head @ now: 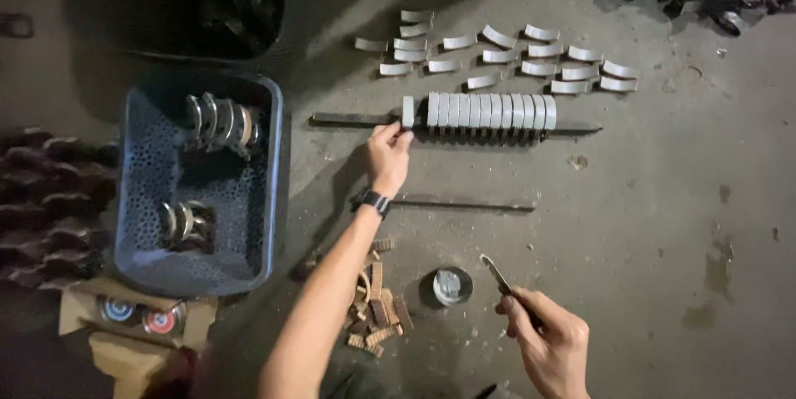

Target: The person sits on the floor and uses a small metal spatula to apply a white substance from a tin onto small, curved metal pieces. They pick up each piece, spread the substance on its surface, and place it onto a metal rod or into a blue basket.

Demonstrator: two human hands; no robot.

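My left hand [389, 153], with a dark watch on the wrist, pinches a grey curved metal piece [408, 111] standing on a long flat metal bar [344, 119]. To its right, a row of several similar grey pieces [491, 110] stands packed side by side on the same bar. My right hand [547, 343] is low in the view and holds a thin blade-like tool [496, 273] pointing up and left. A small round tin [452, 286] sits just left of that tool. Loose curved metal shells [497, 57] lie scattered beyond the bar.
A blue perforated plastic basket [141, 192] at left holds bundles of metal half rings. A pile of small brown ribbed strips [377, 312] lies by my left forearm. A thin rod [464, 204] lies on the concrete floor. Cardboard boxes sit at lower left, dark metal scrap at top right.
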